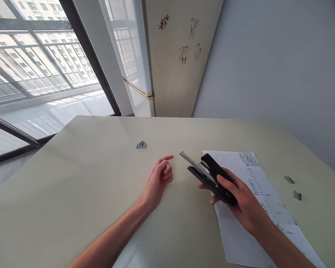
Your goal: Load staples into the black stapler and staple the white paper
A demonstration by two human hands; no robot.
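My right hand (245,201) is wrapped around a black stapler (212,186), held above a printed sheet of paper (234,238). The stapler is spread apart, with its metal staple rail (194,162) sticking out between the black top arm and the base. Left of the stapler's tip, my left hand (160,178) is over the table, its index finger stretched out and its other fingers curled. Nothing shows in it, and it does not touch the stapler. Several small strips of staples (141,145) lie farther back on the table.
Two more small staple strips, one dark grey-green (289,179) and one nearer (297,195), lie right of the paper. The pale table (72,193) reaches toward a grey wall (268,67), a stained panel (175,82) and a window (39,63) at left.
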